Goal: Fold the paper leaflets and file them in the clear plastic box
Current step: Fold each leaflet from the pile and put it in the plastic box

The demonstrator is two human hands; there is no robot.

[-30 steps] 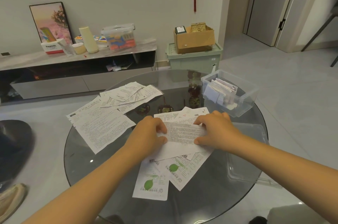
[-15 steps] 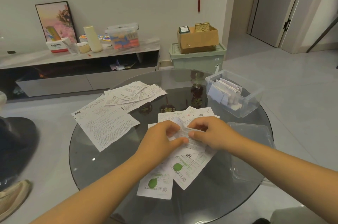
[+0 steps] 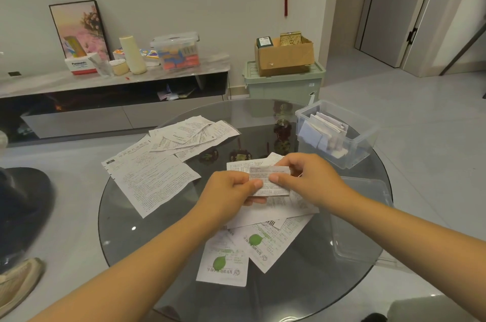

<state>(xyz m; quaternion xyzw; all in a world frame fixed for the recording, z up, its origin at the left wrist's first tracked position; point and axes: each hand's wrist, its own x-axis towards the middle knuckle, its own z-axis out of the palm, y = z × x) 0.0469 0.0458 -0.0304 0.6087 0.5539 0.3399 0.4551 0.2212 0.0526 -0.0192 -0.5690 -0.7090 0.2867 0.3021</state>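
Glossy glass table, matt paper leaflets

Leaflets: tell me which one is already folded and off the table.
The small leaflet pinched between both hands; the others lie flat on the table.

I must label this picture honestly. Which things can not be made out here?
All in the head view:
- Print on the folded leaflet: too small and blurred to read.
- Its left part: hidden by the left hand; its right edge by the right hand.
- How many papers stand in the clear box: they overlap.
- The lid: its outline is faint.
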